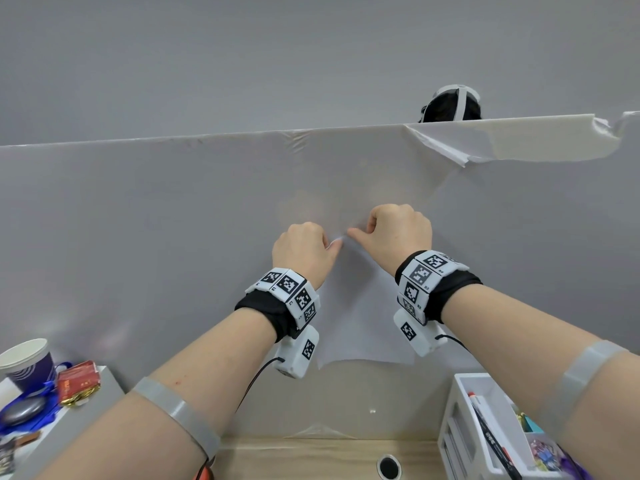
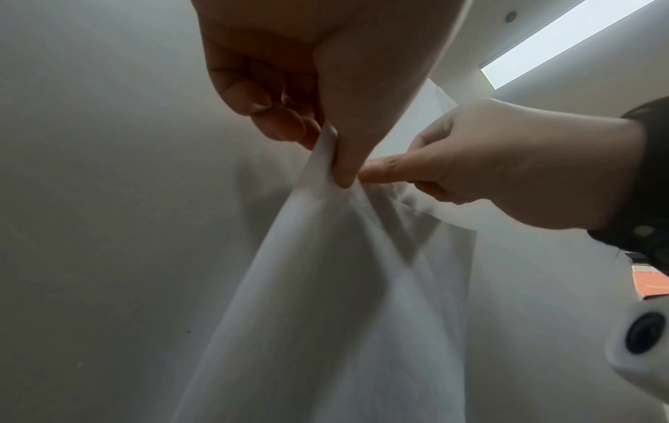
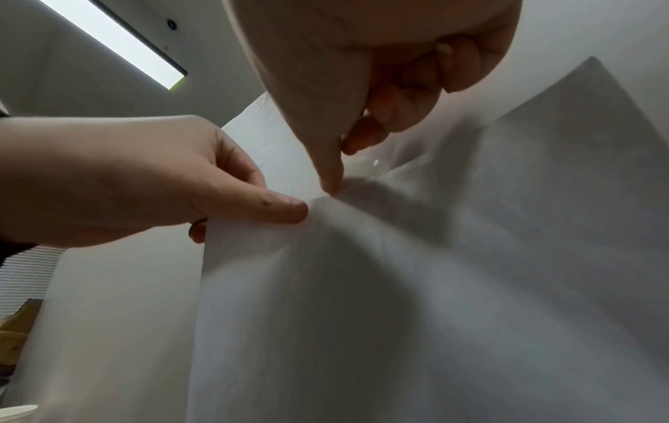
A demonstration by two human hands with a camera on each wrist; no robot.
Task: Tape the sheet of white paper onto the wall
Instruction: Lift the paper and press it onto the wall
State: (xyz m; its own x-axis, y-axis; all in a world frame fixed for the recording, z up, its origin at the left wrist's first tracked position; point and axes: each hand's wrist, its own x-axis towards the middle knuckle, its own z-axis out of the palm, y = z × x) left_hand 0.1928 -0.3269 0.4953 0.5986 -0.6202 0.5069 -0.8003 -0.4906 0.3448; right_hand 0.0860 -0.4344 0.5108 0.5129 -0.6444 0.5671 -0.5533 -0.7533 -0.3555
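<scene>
The sheet of white paper (image 1: 360, 320) hangs against the grey wall panel (image 1: 138, 220), creased toward its top edge. My left hand (image 1: 333, 244) pinches that top edge between thumb and fingers, as the left wrist view shows close up: left hand (image 2: 331, 148), paper (image 2: 326, 314). My right hand (image 1: 358, 231) is just to the right, almost touching the left. Its fingers are curled and its thumb tip presses at the paper's (image 3: 362, 314) top, where a glinting piece of clear tape (image 3: 378, 166) lies beside the right hand (image 3: 344, 160).
A paper cup (image 1: 26, 362) and a red packet (image 1: 79, 379) stand on a shelf at the lower left. A white desk organiser (image 1: 485, 427) is at the lower right. The wooden desk (image 1: 311, 455) has a cable hole (image 1: 389, 466). Another person's head (image 1: 450, 105) shows above the panel.
</scene>
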